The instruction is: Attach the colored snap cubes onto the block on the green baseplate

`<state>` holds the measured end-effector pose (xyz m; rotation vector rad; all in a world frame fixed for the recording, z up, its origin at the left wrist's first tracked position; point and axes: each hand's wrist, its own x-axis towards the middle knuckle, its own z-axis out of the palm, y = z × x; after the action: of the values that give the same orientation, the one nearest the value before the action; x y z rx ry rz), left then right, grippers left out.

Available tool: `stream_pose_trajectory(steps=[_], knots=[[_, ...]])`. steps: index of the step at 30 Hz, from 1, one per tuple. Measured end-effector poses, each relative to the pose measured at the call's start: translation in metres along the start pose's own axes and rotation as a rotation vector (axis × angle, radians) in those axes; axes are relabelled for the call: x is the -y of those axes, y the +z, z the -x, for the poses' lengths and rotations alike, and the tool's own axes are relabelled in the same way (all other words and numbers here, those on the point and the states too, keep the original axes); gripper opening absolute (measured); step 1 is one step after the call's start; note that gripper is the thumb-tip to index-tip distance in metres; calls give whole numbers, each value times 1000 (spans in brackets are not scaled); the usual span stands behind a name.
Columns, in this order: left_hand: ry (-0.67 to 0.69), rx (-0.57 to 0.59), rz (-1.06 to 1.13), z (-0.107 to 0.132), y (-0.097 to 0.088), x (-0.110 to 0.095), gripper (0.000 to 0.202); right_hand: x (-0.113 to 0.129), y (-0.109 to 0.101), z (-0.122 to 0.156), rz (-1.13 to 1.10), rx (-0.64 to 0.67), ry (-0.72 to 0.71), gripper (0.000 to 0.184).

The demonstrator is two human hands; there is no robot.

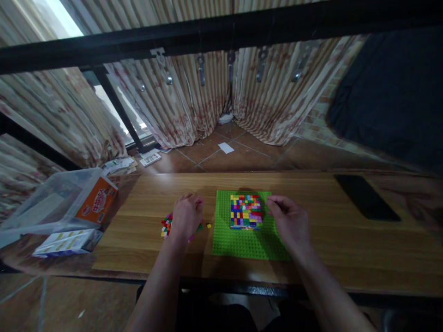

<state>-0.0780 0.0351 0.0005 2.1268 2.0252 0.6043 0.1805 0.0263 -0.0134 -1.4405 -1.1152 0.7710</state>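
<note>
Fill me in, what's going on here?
A person is working with small toy bricks. The left hand is at a loose multicoloured brick pile. The right hand is over the right side of a green studded baseplate, beside the multicoloured brick block built on it. Whether either hand holds a brick, I can't tell.

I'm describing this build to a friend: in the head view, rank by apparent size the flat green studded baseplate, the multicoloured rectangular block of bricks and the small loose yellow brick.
1. Flat green studded baseplate
2. Multicoloured rectangular block of bricks
3. Small loose yellow brick
</note>
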Motion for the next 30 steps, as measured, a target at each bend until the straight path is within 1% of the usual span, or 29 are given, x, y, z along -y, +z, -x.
stream_pose_trajectory(steps=[3, 6, 10, 14, 17, 20, 25, 30], knots=[[97, -97, 257, 3, 2, -15, 13, 1, 1, 0, -3, -1, -13, 22], [200, -134, 401, 9, 5, -33, 11, 3, 3, 0, -9, -4, -20, 19], [323, -152, 440, 17, 9, -54, 8, 2, 5, 0, -18, 29, -21, 19], [399, -117, 430, 20, 14, -70, 7, 0, 7, 1, -44, 58, 9, 20], [402, -113, 397, 19, 19, -79, 8, 0, 8, 1, -61, 68, 25, 20], [372, -140, 380, 17, 24, -85, 9, 1, 8, 1, -58, 68, 24, 20], [315, -186, 364, 16, 29, -88, 9, 1, 9, 2, -44, 73, 15, 20], [312, -185, 371, 15, 32, -90, 10, 2, 8, 2, -41, 86, 29, 20]])
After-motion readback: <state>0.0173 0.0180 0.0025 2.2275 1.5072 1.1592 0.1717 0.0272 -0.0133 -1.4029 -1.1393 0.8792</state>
